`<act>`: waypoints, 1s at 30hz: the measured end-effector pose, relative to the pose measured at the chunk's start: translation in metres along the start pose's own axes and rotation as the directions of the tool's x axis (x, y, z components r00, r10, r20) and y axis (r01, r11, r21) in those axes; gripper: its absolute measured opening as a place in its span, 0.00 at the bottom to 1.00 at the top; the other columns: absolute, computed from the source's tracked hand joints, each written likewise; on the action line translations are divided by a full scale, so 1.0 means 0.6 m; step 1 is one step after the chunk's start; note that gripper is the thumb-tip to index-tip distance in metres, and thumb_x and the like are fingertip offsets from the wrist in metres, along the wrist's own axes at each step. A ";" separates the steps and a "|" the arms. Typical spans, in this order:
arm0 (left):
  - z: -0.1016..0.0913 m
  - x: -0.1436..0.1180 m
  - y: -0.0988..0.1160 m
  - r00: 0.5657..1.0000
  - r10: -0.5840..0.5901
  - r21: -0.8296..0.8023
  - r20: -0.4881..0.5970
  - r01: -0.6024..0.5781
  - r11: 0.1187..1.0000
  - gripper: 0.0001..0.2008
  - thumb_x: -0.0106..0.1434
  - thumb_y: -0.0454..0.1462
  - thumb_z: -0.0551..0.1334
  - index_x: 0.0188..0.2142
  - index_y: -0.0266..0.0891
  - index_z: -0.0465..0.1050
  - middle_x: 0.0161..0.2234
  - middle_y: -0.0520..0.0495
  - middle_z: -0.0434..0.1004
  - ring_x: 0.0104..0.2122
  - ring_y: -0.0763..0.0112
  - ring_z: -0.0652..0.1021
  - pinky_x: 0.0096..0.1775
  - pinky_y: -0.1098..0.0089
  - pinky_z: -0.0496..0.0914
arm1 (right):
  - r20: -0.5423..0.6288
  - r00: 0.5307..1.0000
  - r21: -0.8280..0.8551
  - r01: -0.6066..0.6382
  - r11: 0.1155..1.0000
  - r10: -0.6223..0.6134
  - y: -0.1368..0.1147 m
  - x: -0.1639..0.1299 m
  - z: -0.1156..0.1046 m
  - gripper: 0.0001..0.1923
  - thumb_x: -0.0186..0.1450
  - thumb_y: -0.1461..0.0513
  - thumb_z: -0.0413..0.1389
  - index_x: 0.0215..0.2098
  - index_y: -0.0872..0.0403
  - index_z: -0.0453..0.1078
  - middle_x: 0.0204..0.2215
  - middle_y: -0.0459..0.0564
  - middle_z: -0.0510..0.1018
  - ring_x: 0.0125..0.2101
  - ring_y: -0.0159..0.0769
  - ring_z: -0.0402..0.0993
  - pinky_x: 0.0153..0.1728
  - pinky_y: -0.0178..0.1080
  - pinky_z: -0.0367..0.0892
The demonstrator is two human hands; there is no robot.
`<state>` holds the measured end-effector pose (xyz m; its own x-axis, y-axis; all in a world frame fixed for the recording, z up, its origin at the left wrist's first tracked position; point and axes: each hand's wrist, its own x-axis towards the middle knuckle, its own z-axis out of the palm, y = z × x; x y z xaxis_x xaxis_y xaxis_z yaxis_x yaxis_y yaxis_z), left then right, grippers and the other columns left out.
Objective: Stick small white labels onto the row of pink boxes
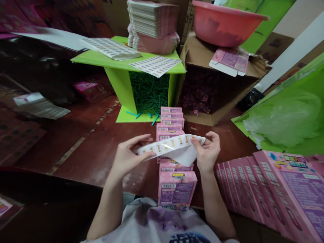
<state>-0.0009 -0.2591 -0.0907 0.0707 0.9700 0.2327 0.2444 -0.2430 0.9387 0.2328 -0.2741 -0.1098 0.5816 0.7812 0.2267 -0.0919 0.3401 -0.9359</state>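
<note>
A row of pink boxes [174,158] runs away beneath a sticker sheet [172,145], pinched at each end by left hand [128,157] and right hand [207,152].

A dark reddish-brown counter [96,148] fills the scene — dim at the left, brighter toward the right, where a pale wall [301,17] and a white beam [291,57] show behind green panels [275,10].

Two hands, left hand [128,157] and right hand [208,152], one sticker sheet [172,148], a row of perhaps nine small pink boxes [176,189], one pink basin [224,23], two loose label sheets [155,65], one brown carton [217,84]
</note>
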 end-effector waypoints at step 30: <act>0.046 0.110 0.113 0.665 0.234 0.240 0.709 -0.540 0.807 0.29 0.51 0.48 0.70 0.50 0.40 0.72 0.42 0.44 0.79 0.38 0.62 0.78 0.38 0.69 0.69 | 0.176 0.984 -0.218 0.042 0.975 -0.003 -0.021 0.029 -0.033 0.12 0.54 0.57 0.66 0.33 0.56 0.79 0.28 0.50 0.82 0.26 0.35 0.77 0.26 0.34 0.72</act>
<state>0.0468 -0.2116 -0.0187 0.7901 0.5814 0.1944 0.3911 -0.7222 0.5704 0.2598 -0.2752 -0.0995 0.4308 0.8600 0.2733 0.1110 0.2501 -0.9618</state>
